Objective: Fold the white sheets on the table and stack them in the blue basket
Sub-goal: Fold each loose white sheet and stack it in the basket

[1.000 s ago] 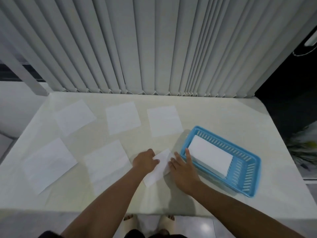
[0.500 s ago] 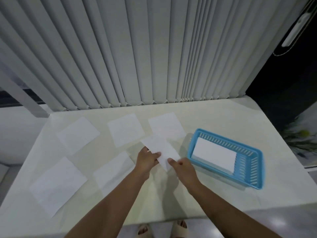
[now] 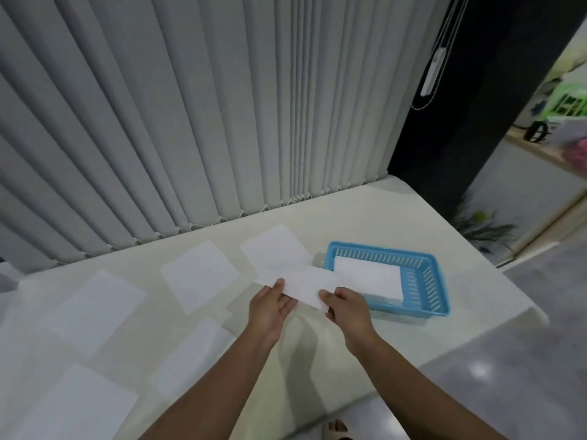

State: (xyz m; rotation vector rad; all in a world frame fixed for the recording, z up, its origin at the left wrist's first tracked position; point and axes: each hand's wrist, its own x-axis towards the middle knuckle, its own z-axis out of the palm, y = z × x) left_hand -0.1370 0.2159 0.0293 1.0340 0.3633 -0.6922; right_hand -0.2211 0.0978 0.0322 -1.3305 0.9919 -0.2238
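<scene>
Left hand (image 3: 268, 308) is pinching the folded sheet (image 3: 305, 285) with the thumb on top; its fingers are hiding underneath. Right hand (image 3: 346, 308) is doing the same at the near right corner, with only the thumb and knuckles showing; both forearms are running off the bottom edge.

The sheet's far end is overlapping the blue basket (image 3: 427, 301) in view, white on white against the stacked sheet (image 3: 368, 274) inside, so that edge is hard to trace; cannot tell whether it's touching the rim or hanging above it. How many layers are sitting in the basket isn't readable. The nearest flat sheet (image 3: 73, 404) is getting cut off by the frame at bottom left; another (image 3: 197, 350) is partly hiding behind the left forearm. A foot (image 3: 333, 428) is peeking in at the bottom edge, blurred.

The folded sheet is reading as a long, narrow white strip; it's hanging above the table (image 3: 381, 223) between the hands, angling up-right toward the basket and casting a shadow below. The stacked sheet is lying flat as a white rectangle, covering the basket's left part, with the slotted floor showing at the right end. Three more flat sheets (image 3: 276, 249) (image 3: 200, 274) (image 3: 95, 309) are lying unfolded on the table left of the basket, apart from each other. Vertical blinds (image 3: 222, 106) are hanging behind the table.
</scene>
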